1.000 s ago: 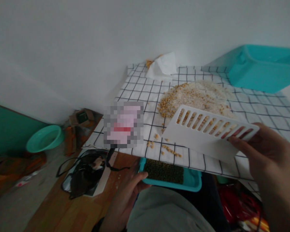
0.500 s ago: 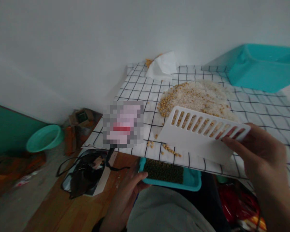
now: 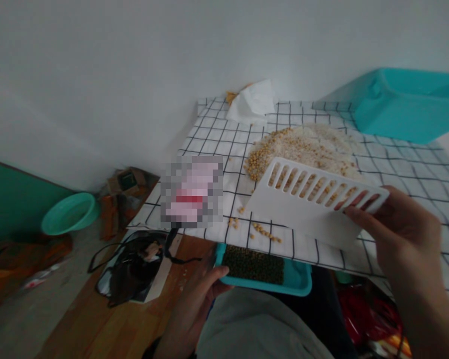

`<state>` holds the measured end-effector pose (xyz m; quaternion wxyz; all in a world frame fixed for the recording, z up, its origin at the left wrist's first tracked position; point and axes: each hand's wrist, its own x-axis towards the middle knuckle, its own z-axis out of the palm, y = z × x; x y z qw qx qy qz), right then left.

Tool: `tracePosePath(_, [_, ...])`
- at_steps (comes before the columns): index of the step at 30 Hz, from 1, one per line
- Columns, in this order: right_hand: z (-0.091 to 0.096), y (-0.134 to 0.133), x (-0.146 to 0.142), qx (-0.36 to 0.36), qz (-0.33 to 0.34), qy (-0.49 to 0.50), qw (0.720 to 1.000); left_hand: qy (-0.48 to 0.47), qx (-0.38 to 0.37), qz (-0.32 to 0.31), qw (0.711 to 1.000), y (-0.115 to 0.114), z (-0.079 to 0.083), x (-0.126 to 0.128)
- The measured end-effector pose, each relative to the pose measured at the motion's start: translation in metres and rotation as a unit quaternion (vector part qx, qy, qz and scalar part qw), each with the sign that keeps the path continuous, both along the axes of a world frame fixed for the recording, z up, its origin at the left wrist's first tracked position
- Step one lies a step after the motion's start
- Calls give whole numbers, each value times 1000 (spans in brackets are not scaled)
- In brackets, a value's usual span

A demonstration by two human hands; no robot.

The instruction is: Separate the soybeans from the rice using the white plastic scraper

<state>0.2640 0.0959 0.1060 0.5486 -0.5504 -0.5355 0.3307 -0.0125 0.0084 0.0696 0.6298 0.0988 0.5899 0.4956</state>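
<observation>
My right hand (image 3: 404, 229) is closed on one end of a white slotted plastic scraper (image 3: 299, 212), fingers through its end slots. Its solid edge leans down toward the checked tablecloth. Behind the scraper lies a pile of pale rice-like grains mixed with yellow beans (image 3: 303, 147). A few loose beans (image 3: 265, 232) sit near the table's front edge. Below that edge, my left hand (image 3: 209, 286) grips the left end of a turquoise tray (image 3: 301, 286), thumb on the rim. Small dark green beans fill much of the tray; its far side is hidden under the cloth.
A large turquoise bin (image 3: 407, 112) stands at the back right of the table. A crumpled white tissue (image 3: 252, 102) lies by the wall, and a blurred-out pink object (image 3: 194, 192) at the left. On the floor are a green basin (image 3: 71, 214) and a black bag (image 3: 132, 271).
The scraper's slotted upper edge has tilted back and risen slightly at its left end, with my right hand shifting slightly. My left hand and the tray look unchanged.
</observation>
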Motion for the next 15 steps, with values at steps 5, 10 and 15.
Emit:
tracePosePath(5, [3,-7,3,-15,-7,-2,1000,-16,-6,6,1000,1,-8,-2])
tracePosePath(10, [1,-9,-2,-34,25,-5,999,-25,15,-24,999,0,-14,-3])
tracePosePath(15, [-3,-7,-4,-39,13,-15,999,-23,6,-6,1000,-1,-15,-2])
